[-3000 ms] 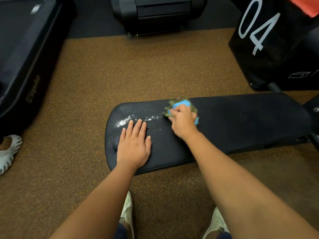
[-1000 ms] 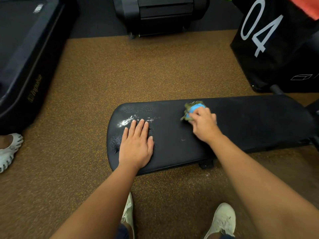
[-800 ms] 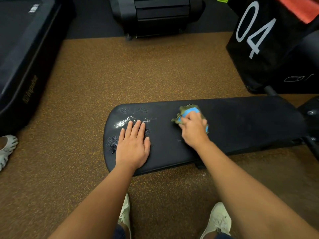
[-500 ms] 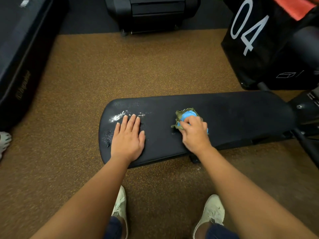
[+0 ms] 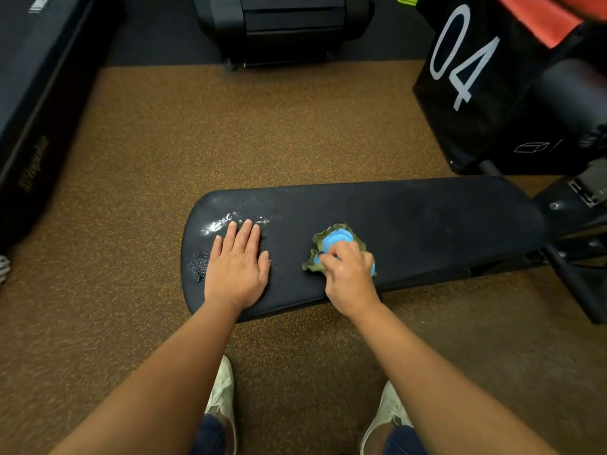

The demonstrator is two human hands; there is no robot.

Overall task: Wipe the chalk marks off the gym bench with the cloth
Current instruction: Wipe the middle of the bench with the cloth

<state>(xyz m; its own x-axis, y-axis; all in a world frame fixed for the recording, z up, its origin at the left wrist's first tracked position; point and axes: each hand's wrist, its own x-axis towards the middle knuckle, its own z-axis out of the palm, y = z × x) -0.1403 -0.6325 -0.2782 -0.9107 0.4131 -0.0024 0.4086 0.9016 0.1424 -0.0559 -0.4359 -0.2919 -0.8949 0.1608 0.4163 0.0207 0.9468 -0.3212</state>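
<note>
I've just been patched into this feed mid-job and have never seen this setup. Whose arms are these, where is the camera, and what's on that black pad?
There is no machine here. The two arms belong to a person, and the single camera sits on their head, looking forward and down. The long black pad is a gym bench. The left hand lies flat on it, fingers straight, holding nothing. The right hand grips a crumpled blue and green cloth and presses it onto the middle of the bench. The white smears just beyond the left fingertips are chalk marks, not yet wiped.
</note>
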